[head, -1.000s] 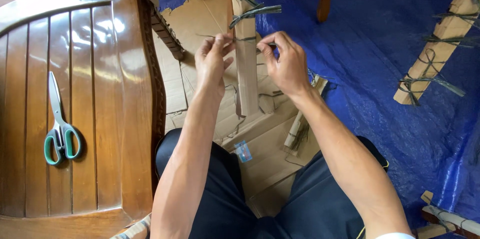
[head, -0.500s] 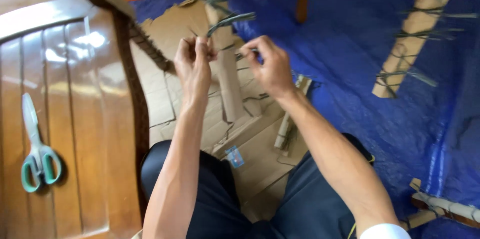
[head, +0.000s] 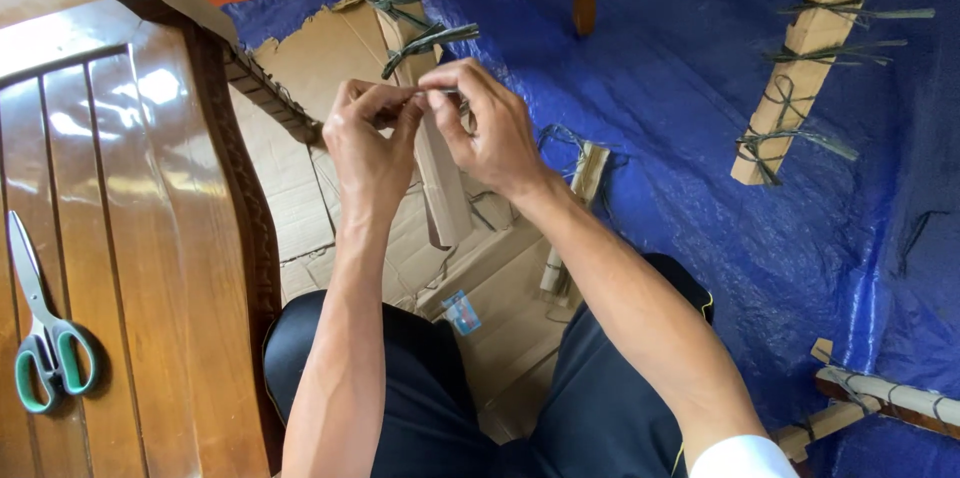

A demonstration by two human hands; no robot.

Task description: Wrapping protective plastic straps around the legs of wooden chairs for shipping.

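My left hand (head: 370, 143) and my right hand (head: 487, 128) meet in front of a cardboard-wrapped wooden leg (head: 432, 153). Fingertips of both hands pinch a thin dark green string (head: 432, 91) at the leg. Two more green string ties (head: 425, 38) are knotted around the leg farther up. My forearms reach forward from my lap, over dark trousers.
A glossy brown wooden panel (head: 120, 238) lies at the left with green-handled scissors (head: 45, 348) on it. Flat cardboard (head: 500, 308) covers the floor under my hands, on a blue tarp (head: 700, 138). Another wrapped, string-tied leg (head: 800, 58) lies at the upper right.
My hands have come together, fingertips now touching at the string on the leg. The view has shifted, so the panel and scissors sit farther left.
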